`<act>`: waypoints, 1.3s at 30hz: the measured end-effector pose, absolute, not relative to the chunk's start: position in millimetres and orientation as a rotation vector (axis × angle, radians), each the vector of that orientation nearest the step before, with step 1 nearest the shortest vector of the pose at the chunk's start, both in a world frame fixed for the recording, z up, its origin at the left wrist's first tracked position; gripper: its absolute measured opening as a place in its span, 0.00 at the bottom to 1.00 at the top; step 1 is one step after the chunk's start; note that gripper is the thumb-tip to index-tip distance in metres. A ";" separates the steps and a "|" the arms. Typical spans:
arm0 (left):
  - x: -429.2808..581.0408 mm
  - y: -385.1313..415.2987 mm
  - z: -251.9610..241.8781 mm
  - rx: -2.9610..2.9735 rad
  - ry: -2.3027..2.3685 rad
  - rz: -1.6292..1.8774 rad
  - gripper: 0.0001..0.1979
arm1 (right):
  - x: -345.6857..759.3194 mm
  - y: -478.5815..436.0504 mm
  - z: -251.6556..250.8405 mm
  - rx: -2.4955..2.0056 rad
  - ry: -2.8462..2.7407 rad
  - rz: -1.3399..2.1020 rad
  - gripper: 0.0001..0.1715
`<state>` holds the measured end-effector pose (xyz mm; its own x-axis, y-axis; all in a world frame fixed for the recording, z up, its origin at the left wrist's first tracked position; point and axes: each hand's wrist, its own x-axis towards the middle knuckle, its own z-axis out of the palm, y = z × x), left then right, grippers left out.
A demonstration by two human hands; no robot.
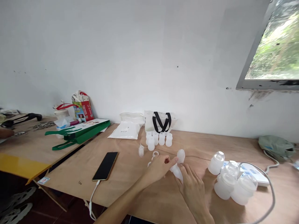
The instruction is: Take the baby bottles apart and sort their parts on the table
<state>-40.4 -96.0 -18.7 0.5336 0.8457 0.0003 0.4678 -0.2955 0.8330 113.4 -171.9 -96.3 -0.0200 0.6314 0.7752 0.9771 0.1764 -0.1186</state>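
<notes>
A small translucent white bottle (177,171) lies tilted between my two hands. My right hand (192,188) is closed round its lower side. My left hand (161,168) has thumb and fingers closed at its upper end. Just beyond my fingertips is another translucent white piece (181,155) with a rounded top; whether it touches the bottle I cannot tell. White rings (155,153) lie behind my left hand, partly hidden by it. A small stack of clear rings (141,151) stands farther left. Several small white bottles (151,144) are grouped near the wall.
Several larger frosted bottles with clear tops (225,185) stand at the right, beside a white device (254,174) and its grey cable (273,196). A charging phone (105,166) lies left. White packets (126,130), a black-handled bag (149,121) and a green bag (81,133) sit farther back.
</notes>
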 end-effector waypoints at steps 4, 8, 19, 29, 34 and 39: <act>-48.4 -103.7 -14.5 1.934 0.802 0.569 0.23 | 119.5 -172.5 -94.7 -1.498 -1.761 -0.404 0.10; -48.7 -90.5 -27.6 1.752 0.736 0.510 0.26 | 119.2 -169.7 -100.0 -1.544 -1.789 -0.523 0.13; -60.2 -68.7 -46.7 1.721 0.944 0.272 0.33 | 129.7 -164.0 -105.0 -1.454 -1.765 -0.694 0.31; -62.9 -64.2 -69.3 2.391 1.403 0.444 0.21 | 118.1 -169.8 -97.5 -1.465 -1.514 0.127 0.19; -60.5 -86.7 -44.1 2.194 0.993 0.712 0.22 | 114.8 -168.9 -90.7 -1.385 -1.437 0.385 0.21; -55.5 -104.6 -24.2 2.104 0.716 0.621 0.23 | 117.5 -166.4 -87.7 -1.328 -1.415 0.419 0.18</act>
